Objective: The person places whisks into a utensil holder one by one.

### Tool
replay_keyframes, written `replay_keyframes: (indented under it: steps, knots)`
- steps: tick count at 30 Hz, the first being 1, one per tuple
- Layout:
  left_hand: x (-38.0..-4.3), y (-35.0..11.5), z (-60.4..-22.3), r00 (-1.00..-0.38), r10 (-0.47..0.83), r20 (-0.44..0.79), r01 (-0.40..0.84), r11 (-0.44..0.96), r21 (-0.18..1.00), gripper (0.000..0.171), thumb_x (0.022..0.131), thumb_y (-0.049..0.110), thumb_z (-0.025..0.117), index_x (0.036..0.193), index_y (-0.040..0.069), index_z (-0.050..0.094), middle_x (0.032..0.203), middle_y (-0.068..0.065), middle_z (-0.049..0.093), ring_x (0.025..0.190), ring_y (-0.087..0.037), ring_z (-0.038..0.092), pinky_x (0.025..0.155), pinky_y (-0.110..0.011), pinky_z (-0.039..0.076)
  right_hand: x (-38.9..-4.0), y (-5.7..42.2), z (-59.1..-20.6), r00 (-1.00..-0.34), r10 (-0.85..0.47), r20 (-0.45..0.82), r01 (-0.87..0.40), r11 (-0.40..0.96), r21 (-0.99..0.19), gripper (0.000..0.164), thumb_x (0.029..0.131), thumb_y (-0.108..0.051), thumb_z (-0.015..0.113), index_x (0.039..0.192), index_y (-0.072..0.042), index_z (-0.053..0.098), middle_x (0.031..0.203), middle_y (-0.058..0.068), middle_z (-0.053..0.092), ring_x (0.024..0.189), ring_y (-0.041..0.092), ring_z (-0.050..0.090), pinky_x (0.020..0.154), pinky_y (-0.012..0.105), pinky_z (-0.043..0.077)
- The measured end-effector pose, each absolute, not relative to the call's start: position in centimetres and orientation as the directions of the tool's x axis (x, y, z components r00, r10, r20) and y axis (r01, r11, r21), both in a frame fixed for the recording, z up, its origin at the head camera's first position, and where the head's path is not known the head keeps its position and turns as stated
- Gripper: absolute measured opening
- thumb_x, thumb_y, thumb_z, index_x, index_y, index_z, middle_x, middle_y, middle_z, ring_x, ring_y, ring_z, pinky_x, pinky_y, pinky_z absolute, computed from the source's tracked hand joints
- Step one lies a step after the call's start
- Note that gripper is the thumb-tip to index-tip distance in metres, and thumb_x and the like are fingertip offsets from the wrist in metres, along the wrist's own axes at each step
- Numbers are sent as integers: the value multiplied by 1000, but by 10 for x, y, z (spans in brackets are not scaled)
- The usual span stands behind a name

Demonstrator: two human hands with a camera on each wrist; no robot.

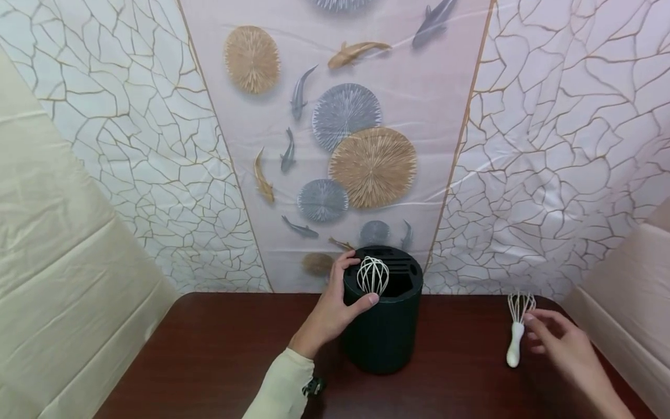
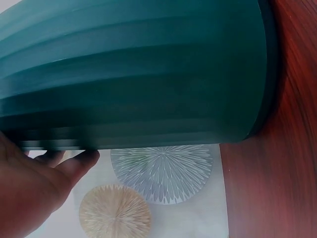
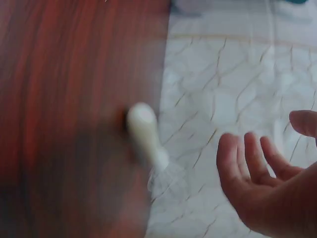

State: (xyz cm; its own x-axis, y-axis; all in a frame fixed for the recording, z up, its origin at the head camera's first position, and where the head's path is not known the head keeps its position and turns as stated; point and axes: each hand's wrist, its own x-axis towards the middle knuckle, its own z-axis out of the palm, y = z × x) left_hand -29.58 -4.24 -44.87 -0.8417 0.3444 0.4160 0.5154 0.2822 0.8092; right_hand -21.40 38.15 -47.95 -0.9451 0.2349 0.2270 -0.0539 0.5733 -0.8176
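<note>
A dark green, round utensil holder point(image 1: 381, 331) with a slotted top stands upright on the table. My left hand point(image 1: 335, 302) grips its upper left side, the thumb at the front rim and the fingers toward the back. Out of the holder's top rises the wire head of one whisk point(image 1: 373, 274); its handle is hidden inside. A second whisk point(image 1: 515, 334) with a white handle lies at the table's right, wires pointing away from me. Just right of it is my right hand point(image 1: 567, 346), fingers loosely bent. In the right wrist view this whisk point(image 3: 143, 129) is blurred and apart from the fingers.
The dark red-brown wooden table point(image 1: 220, 349) ends at a patterned cloth backdrop point(image 1: 335, 145) with fish and round motifs. Pale cloth panels point(image 1: 63, 262) slope down along both sides.
</note>
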Motion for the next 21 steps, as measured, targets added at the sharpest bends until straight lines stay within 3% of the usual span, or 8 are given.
replay_keyframes:
  steps: [3, 5, 7, 9, 12, 14, 18, 21]
  knots:
    - [-295, -42, -447, -843, 344, 414, 512, 276, 813, 78, 94, 58, 72, 156, 28, 35, 170, 17, 19, 157, -16, 22, 124, -55, 24, -213, 400, -482, -941, 288, 178, 34, 604, -797, 55, 111, -37, 54, 136, 12, 51, 89, -15, 66, 71, -2, 61, 62, 25, 56]
    - [-295, -42, -447, -842, 343, 416, 513, 271, 815, 78, 94, 58, 72, 156, 28, 35, 170, 16, 19, 157, -17, 23, 124, -56, 25, -212, 409, -484, -933, 318, 166, 87, 650, -755, 58, 111, -41, 51, 138, 10, 51, 95, 3, 70, 73, 3, 61, 63, 27, 51]
    - [-295, -42, -447, -844, 342, 414, 510, 270, 817, 78, 93, 58, 72, 155, 29, 35, 170, 16, 19, 157, -17, 23, 124, -56, 25, -213, 416, -487, -921, 346, 178, 123, 695, -709, 59, 110, -41, 50, 137, 11, 52, 103, 28, 68, 80, 22, 65, 70, 33, 47]
    - [-294, -42, -446, -844, 343, 412, 509, 272, 817, 77, 93, 58, 72, 155, 30, 35, 170, 16, 19, 157, -17, 23, 124, -56, 25, -216, 422, -492, -901, 384, 202, 156, 721, -675, 60, 109, -41, 52, 135, 13, 53, 115, 41, 62, 92, 43, 64, 79, 44, 44]
    - [-295, -41, -446, -845, 348, 407, 507, 278, 816, 77, 94, 57, 72, 155, 30, 35, 170, 17, 19, 157, -17, 23, 123, -56, 26, -221, 429, -498, -870, 447, 209, 212, 720, -660, 64, 107, -39, 54, 136, 18, 49, 127, 46, 55, 116, 62, 48, 94, 63, 35]
    - [-295, -41, -446, -845, 350, 404, 507, 280, 815, 76, 95, 55, 72, 156, 30, 35, 170, 17, 18, 157, -17, 23, 123, -57, 27, -224, 432, -501, -856, 492, 162, 271, 692, -669, 70, 106, -41, 55, 141, 18, 42, 136, 49, 45, 125, 66, 37, 101, 71, 30]
    - [-295, -42, -447, -847, 349, 402, 504, 286, 815, 75, 96, 56, 71, 156, 30, 34, 169, 20, 18, 157, -16, 22, 123, -57, 27, -226, 435, -504, -852, 523, 6, 379, 625, -682, 85, 104, -46, 55, 151, 18, 24, 144, 54, 23, 136, 69, 21, 105, 75, 30]
    - [-295, -43, -447, -848, 350, 398, 501, 289, 816, 76, 96, 60, 70, 156, 32, 34, 169, 22, 17, 157, -16, 22, 123, -57, 26, -228, 436, -508, -855, 515, -60, 412, 603, -683, 92, 103, -46, 57, 152, 20, 16, 142, 55, 22, 134, 69, 24, 105, 75, 33]
